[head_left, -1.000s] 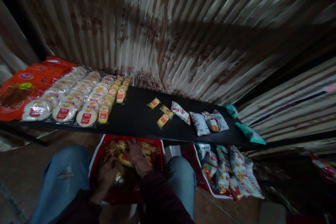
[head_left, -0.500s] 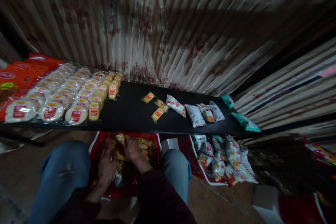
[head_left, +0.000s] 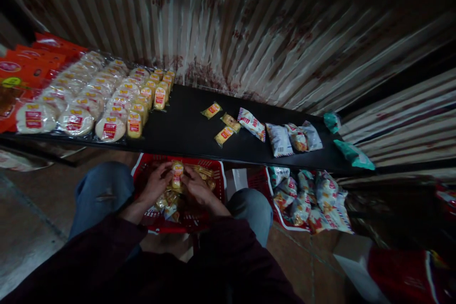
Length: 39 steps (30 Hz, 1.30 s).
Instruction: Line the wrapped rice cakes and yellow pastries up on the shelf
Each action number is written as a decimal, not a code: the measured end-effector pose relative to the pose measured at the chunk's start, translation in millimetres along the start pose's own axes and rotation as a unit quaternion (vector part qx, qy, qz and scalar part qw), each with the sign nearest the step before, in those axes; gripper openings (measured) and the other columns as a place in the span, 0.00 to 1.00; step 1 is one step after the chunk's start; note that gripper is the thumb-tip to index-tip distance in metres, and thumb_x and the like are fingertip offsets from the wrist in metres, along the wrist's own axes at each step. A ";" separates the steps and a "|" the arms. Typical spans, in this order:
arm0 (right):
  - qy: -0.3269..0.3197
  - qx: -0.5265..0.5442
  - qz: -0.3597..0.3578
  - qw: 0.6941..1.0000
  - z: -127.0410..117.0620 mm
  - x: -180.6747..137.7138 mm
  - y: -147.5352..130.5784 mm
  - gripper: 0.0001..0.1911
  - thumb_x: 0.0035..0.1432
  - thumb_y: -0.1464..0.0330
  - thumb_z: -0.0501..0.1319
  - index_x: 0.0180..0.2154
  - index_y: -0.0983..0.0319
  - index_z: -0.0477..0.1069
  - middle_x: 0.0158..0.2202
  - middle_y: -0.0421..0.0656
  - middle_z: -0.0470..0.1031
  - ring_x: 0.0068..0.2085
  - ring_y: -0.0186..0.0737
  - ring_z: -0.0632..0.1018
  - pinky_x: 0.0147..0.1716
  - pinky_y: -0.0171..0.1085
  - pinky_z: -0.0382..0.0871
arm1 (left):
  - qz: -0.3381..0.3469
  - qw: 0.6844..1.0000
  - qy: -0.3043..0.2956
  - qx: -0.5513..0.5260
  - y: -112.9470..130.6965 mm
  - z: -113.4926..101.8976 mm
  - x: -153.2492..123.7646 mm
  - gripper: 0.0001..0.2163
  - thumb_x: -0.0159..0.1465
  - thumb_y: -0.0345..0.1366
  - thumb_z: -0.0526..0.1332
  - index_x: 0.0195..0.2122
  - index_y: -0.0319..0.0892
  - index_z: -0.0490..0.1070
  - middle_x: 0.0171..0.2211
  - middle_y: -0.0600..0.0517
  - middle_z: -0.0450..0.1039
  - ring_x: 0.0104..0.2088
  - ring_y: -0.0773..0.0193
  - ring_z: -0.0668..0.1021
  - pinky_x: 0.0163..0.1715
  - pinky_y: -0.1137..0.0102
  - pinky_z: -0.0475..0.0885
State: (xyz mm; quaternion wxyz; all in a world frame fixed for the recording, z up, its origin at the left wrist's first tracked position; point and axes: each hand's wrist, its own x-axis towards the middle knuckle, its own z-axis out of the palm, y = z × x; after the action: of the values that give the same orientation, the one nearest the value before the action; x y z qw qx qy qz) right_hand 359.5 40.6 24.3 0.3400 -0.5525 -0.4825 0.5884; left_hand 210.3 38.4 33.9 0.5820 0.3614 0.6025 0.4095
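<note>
Between my hands, over a red basket, a small yellow wrapped cake stands upright, its red and white label toward me. My left hand closes on its left side with the fingers. On its other side, my right hand grips the edge. More wrapped snacks lie in the basket beneath and behind the hands. On the black shelf above, matching yellow cakes stand in rows beside round white packaged cakes.
Orange bags fill the shelf's left end. Loose yellow packs, white snack bags and green packs lie toward the right. A second red basket holds several bags. A pleated curtain hangs behind.
My hands have come up from among the packs in the basket and now hold one yellow cake upright between them. The view has shifted, with the shelf appearing higher.
</note>
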 end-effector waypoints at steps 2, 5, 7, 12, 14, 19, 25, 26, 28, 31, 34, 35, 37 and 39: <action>-0.009 0.034 0.042 0.999 -0.6 -5.2 -2.7 0.15 0.51 0.63 0.63 0.42 0.57 0.73 0.37 0.41 0.77 0.36 0.38 0.76 0.40 0.39 0.70 | -0.021 1.000 0.009 -0.003 0.1 3.6 -5.0 0.21 0.48 0.44 0.64 0.43 0.41 0.71 0.40 0.46 0.77 0.41 0.56 0.77 0.43 0.63 0.71; 0.016 0.092 0.063 0.994 2.4 -10.5 -12.0 0.14 0.49 0.61 0.64 0.39 0.58 0.73 0.37 0.41 0.77 0.36 0.38 0.75 0.41 0.39 0.69 | -0.006 0.999 0.038 -0.004 1.2 8.0 -7.1 0.19 0.49 0.43 0.63 0.41 0.42 0.72 0.41 0.47 0.76 0.43 0.56 0.76 0.46 0.63 0.69; 0.020 0.139 0.059 0.988 6.0 -12.8 -18.9 0.15 0.49 0.59 0.64 0.39 0.58 0.73 0.37 0.42 0.77 0.35 0.37 0.76 0.40 0.38 0.69 | 0.022 0.998 0.052 -0.019 1.7 8.9 -5.2 0.19 0.49 0.44 0.62 0.41 0.41 0.71 0.43 0.46 0.75 0.45 0.56 0.76 0.48 0.62 0.68; 0.014 0.198 0.048 0.979 13.6 -17.1 -23.4 0.18 0.48 0.59 0.65 0.41 0.58 0.73 0.37 0.41 0.76 0.36 0.36 0.75 0.40 0.37 0.68 | 0.078 0.995 0.060 -0.023 -1.9 5.5 1.8 0.17 0.53 0.45 0.61 0.40 0.40 0.68 0.40 0.46 0.75 0.42 0.58 0.76 0.45 0.62 0.69; 0.025 0.204 0.046 0.977 15.8 -17.2 -21.4 0.20 0.46 0.59 0.67 0.42 0.58 0.73 0.37 0.41 0.76 0.36 0.36 0.75 0.40 0.36 0.68 | 0.103 0.993 0.057 0.013 -3.4 3.4 2.5 0.15 0.55 0.45 0.59 0.38 0.41 0.67 0.38 0.47 0.74 0.41 0.59 0.76 0.46 0.62 0.68; 0.052 0.192 0.034 0.979 22.7 -13.6 -27.7 0.22 0.43 0.60 0.68 0.42 0.59 0.72 0.33 0.38 0.74 0.32 0.33 0.72 0.36 0.34 0.67 | 0.136 0.986 0.054 0.084 3.1 -2.5 -4.0 0.16 0.58 0.46 0.56 0.43 0.42 0.68 0.42 0.47 0.72 0.43 0.58 0.74 0.47 0.62 0.67; 0.045 0.139 -0.006 0.989 29.1 -15.5 -40.1 0.21 0.47 0.60 0.66 0.43 0.58 0.69 0.32 0.37 0.71 0.30 0.31 0.71 0.31 0.31 0.66 | 0.113 0.993 0.012 0.023 9.8 -6.6 -10.5 0.21 0.54 0.44 0.61 0.47 0.40 0.67 0.47 0.45 0.72 0.48 0.57 0.73 0.51 0.62 0.65; 0.042 0.123 -0.011 0.991 28.8 -16.5 -40.1 0.20 0.47 0.61 0.65 0.44 0.57 0.68 0.33 0.37 0.71 0.31 0.32 0.72 0.32 0.31 0.67 | 0.095 0.995 0.013 0.003 9.6 -6.4 -11.0 0.21 0.54 0.44 0.61 0.47 0.40 0.67 0.46 0.46 0.73 0.48 0.57 0.73 0.50 0.63 0.66; 0.039 0.090 -0.018 0.995 27.3 -18.3 -38.5 0.18 0.49 0.61 0.63 0.44 0.57 0.68 0.34 0.38 0.72 0.33 0.33 0.72 0.34 0.32 0.68 | 0.059 0.998 0.023 -0.030 9.3 -5.6 -12.2 0.21 0.52 0.44 0.61 0.46 0.40 0.69 0.46 0.46 0.74 0.47 0.56 0.74 0.48 0.64 0.67; 0.048 0.067 -0.021 0.996 25.0 -20.7 -34.6 0.16 0.52 0.62 0.61 0.44 0.56 0.68 0.36 0.39 0.73 0.35 0.34 0.74 0.37 0.33 0.69 | 0.033 0.997 0.032 -0.057 11.4 -4.4 -14.3 0.20 0.51 0.43 0.61 0.43 0.39 0.71 0.44 0.48 0.75 0.46 0.55 0.74 0.47 0.65 0.68; 0.061 0.073 -0.043 0.995 24.5 -22.6 -31.8 0.16 0.52 0.63 0.61 0.45 0.56 0.68 0.39 0.40 0.72 0.39 0.35 0.74 0.41 0.34 0.69 | 0.033 0.997 0.038 -0.057 15.9 -3.4 -17.1 0.18 0.51 0.43 0.60 0.40 0.39 0.74 0.41 0.49 0.77 0.45 0.55 0.75 0.47 0.66 0.67; 0.067 0.075 -0.053 0.994 24.7 -23.2 -31.5 0.16 0.52 0.63 0.61 0.44 0.57 0.68 0.39 0.40 0.72 0.40 0.35 0.74 0.42 0.35 0.69 | 0.036 0.997 0.042 -0.056 17.5 -2.9 -18.1 0.17 0.51 0.43 0.60 0.39 0.39 0.74 0.40 0.49 0.77 0.45 0.55 0.75 0.47 0.67 0.67; 0.075 0.078 -0.067 0.992 25.1 -24.2 -32.0 0.16 0.52 0.63 0.61 0.44 0.57 0.69 0.40 0.41 0.72 0.40 0.36 0.74 0.42 0.35 0.69 | 0.038 0.996 0.051 -0.066 20.3 -1.7 -20.2 0.17 0.51 0.44 0.59 0.37 0.39 0.74 0.40 0.49 0.77 0.44 0.55 0.75 0.47 0.67 0.68; 0.080 0.081 -0.078 0.990 25.6 -24.9 -33.4 0.16 0.52 0.62 0.61 0.43 0.58 0.69 0.39 0.41 0.72 0.39 0.35 0.73 0.42 0.35 0.69 | 0.036 0.995 0.050 -0.084 22.9 -0.6 -22.2 0.18 0.52 0.45 0.58 0.38 0.38 0.74 0.39 0.48 0.77 0.43 0.55 0.76 0.44 0.66 0.69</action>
State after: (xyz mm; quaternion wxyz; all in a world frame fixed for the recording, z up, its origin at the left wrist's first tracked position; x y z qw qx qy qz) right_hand 334.0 22.5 61.9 0.4664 -0.5293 -0.4458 0.5510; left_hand 210.2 27.4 63.8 0.5645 0.3117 0.5805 0.4972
